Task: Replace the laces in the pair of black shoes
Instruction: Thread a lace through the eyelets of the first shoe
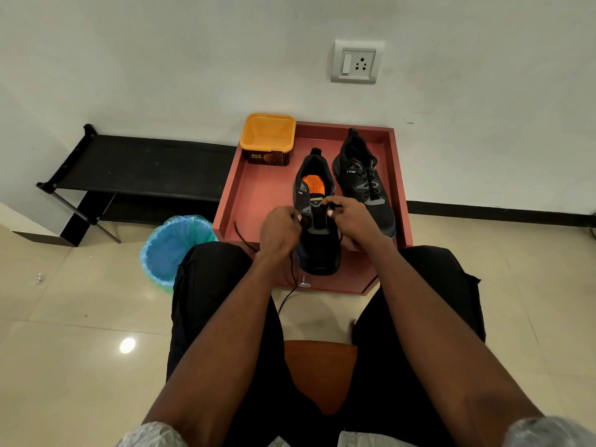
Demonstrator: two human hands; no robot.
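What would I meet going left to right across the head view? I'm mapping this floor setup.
Black rack → blue bin → yellow tub → shoe being laced → laced shoe → tray's right wall.

Near black shoe point(317, 221) half-unlaced, orange insole, lace point(292, 279) trailing; far shoe point(362, 180) fully laced, beside it.

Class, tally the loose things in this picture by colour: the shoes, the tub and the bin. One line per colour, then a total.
Black: 2, the near shoe and the far shoe
Yellow: 1, the tub
Blue: 1, the bin
Total: 4
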